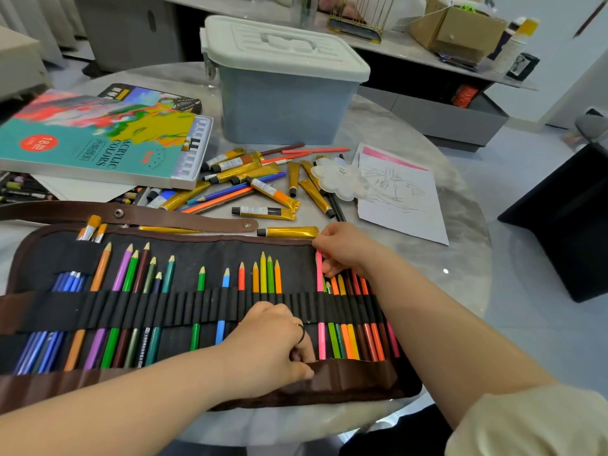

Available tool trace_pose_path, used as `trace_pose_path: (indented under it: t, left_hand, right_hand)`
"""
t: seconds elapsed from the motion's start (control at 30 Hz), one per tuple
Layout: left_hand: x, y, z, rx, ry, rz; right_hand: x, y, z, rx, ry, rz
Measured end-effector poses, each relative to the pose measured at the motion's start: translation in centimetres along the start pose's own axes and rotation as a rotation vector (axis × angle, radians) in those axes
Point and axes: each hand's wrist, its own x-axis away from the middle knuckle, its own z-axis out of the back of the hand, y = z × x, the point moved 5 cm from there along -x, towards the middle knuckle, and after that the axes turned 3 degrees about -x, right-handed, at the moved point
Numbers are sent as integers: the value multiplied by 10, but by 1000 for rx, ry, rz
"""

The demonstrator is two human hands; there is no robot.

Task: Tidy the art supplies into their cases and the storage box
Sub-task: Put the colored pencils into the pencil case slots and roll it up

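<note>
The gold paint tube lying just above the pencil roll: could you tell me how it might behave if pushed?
The gold paint tube would probably skid or pivot rather than roll far: its tail end looks crimped flat. Its foil-like skin likely dents if squeezed.

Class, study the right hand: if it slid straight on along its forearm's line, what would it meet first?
Probably the gold paint tube lying just beyond the top edge of the pencil roll, up-left of the right hand, which pinches the pink pencil. Depth is uncertain.
</note>
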Motion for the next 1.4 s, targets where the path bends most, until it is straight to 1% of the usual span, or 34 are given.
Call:
trace_pose_path:
  t: [0.1, 0.2, 0.27, 0.33, 0.37, 0.4, 0.43, 0.47, 0.5, 0.53, 0.57, 0.6, 0.63, 0.7, 0.77, 0.83, 0.9, 1.0, 1.1, 1.2, 1.3, 1.4]
  left_hand:
    - [1, -2, 0, 12, -1, 32]
    - [1, 2, -2, 14, -1, 26]
    - [1, 1, 1, -18, 56, 12]
    - [3, 1, 4, -27, 71, -2]
    - [6, 4, 8, -43, 49, 4]
    - [6, 3, 10, -137, 104, -43]
    - [5, 3, 13, -265, 137, -49]
    - [5, 2, 18, -353, 133, 4]
    - [5, 1, 23, -393, 107, 70]
    - [4, -5, 19, -385, 128, 73]
    - [4, -11, 10, -326, 77, 91]
    - [5, -14, 6, -295, -14, 115]
    - [5, -15, 5, -322, -46, 116]
    - [3, -18, 1, -370, -36, 99]
    - [3, -15, 4, -344, -52, 123]
    - [2, -14, 3, -371, -68, 125]
    - [1, -15, 1, -349, -86, 132]
    - [1, -14, 3, -368, -96, 101]
    - [0, -20, 16, -312, -71, 91]
    - [-1, -32, 40, -333, 61, 81]
    - [-2, -49, 65, -304, 191, 157]
    - [-2, -65, 82, -273, 241, 225]
  right_hand:
    - [2, -2, -1, 100, -64, 30]
    - [6, -4, 3, 214, -113, 48]
    - [9, -4, 5, 253, -110, 37]
    - [8, -5, 6, 229, -25, 58]
    - [6, -6, 6, 191, 39, 83]
    - [4, -7, 5, 163, 99, 112]
    - [2, -9, 4, 167, 149, 138]
    - [-1, -9, 2, 192, 184, 152]
    - [-3, -10, 1, 215, 208, 160]
    - [-5, -11, 0, 226, 220, 162]
    - [-5, -11, 0, 229, 218, 162]
    - [-6, -12, 0, 229, 205, 162]
    - [-5, -12, -1, 233, 183, 161]
    - [-2, -11, -1, 251, 127, 151]
    - [2, -11, -1, 286, 95, 138]
    - [6, -12, 1, 354, 111, 146]
    - [10, -14, 1, 424, 140, 166]
    - [9, -9, -1, 414, 147, 166]
    - [7, -9, 3, 297, 203, 189]
    - [2, -10, 18, 239, 333, 202]
    - [-9, -12, 36, 278, 457, 177]
    - [-29, -12, 49, 355, 509, 104]
